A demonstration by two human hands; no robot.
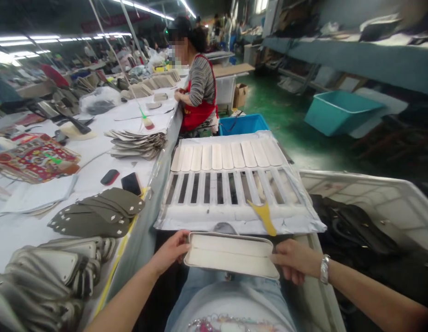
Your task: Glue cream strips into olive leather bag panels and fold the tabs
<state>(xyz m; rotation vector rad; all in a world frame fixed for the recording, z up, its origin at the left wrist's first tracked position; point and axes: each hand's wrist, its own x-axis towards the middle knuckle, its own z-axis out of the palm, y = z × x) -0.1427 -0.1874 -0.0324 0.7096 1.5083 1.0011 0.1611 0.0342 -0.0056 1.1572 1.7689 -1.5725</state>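
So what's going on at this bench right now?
A seated person holds a long white flat panel over their lap, left hand at one end, right hand at the other. Ahead lies a white slotted rack with cream strips and a yellow plastic scraper. Farther along, a co-worker in a red apron works at the table.

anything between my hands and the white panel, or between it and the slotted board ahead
Nothing at the grip: the left hand holds the left end of the white panel, the right hand the right end. A yellow tool lies on the near edge of the slotted board, just beyond the panel's right half.
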